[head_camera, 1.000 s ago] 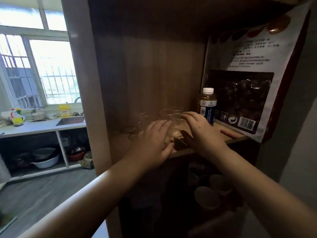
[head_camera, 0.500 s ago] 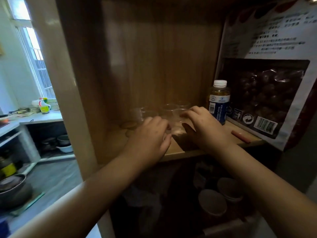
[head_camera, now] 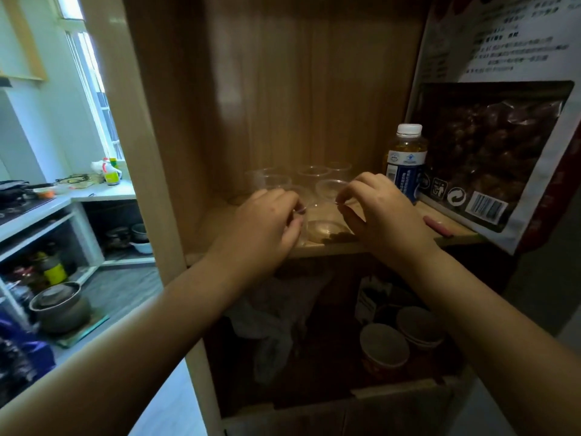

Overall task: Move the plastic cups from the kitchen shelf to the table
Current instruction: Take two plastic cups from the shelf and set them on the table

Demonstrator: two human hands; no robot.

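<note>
- The left hand (head_camera: 267,221) and right hand (head_camera: 380,212) are both reached into the shelf (head_camera: 314,247) compartment at chest height.
- A clear front cup (head_camera: 320,225) is seated near the shelf's front edge, between the two hands.
- The front cup's rim is pinched on the left side by the left hand's fingertips and on the right side by the right hand's thumb and forefinger; both hands are curled closed onto that rim.
- Whether the cup base is raised off the shelf board cannot be told; it appears to be in contact.
- Further clear cups (head_camera: 314,174) are grouped behind the front one, toward the back panel. An exact count cannot be given, because the walls are transparent and overlap.
- A bottle (head_camera: 405,162) is positioned just right of the cups, and a large printed bag (head_camera: 490,146) is leaned beside it at the shelf's right end. Neither is touched.
- The destination desk is not identified in view; only a kitchen counter (head_camera: 100,191) is seen at far left.
- Progress is judged as early: no cup is seen outside the shelf, and only the first grasp is under way.
- Remaining work is judged to be lifting out the front cup, carrying it to the desk, and repeating for the rest.
</note>
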